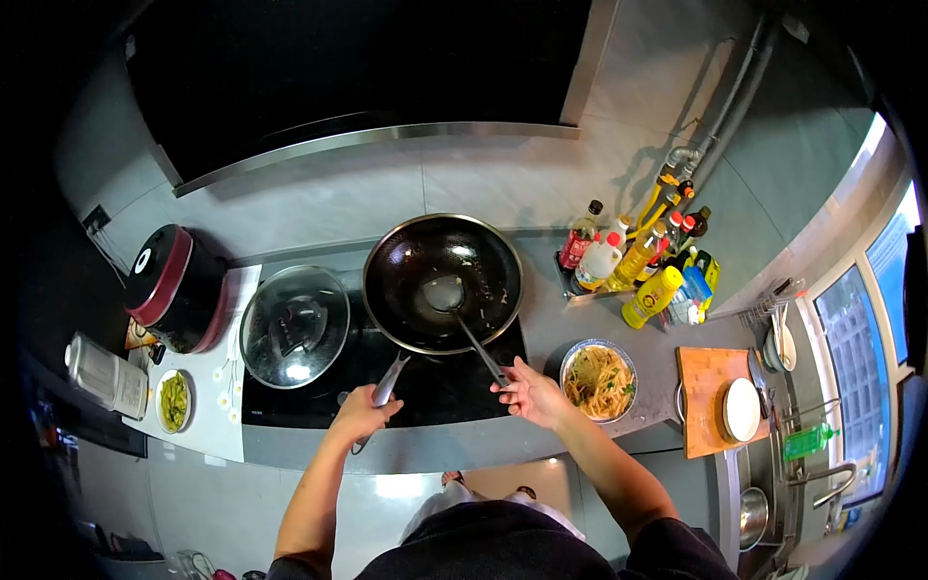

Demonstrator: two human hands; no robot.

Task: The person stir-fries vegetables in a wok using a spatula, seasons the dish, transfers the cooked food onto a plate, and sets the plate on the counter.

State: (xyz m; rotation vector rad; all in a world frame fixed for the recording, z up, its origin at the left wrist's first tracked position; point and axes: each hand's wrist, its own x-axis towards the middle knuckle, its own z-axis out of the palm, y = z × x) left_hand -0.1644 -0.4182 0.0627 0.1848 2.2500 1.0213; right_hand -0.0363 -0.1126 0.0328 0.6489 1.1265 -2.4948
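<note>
A dark wok (396, 290) sits on the black cooktop (290, 408), nearly bare inside with a few food bits stuck to its surface. My left hand (362, 416) is closed around the wok's handle (390, 379). In my right hand (534, 394) is the end of a metal spatula (476, 340), its blade resting on the wok's bottom. The fingers of that hand look loosely curled around the handle. Just right of this hand stands a patterned bowl (633, 372) of noodle-like food with green bits. A glass lid (275, 338) lies to the wok's left.
Several sauce and oil bottles (633, 266) crowd the back right. A wooden cutting board (701, 391) carries a white bowl (742, 410) beside the sink (764, 464). At left are a rice cooker (184, 290), a plate of green food (174, 401) and a clear container (106, 377).
</note>
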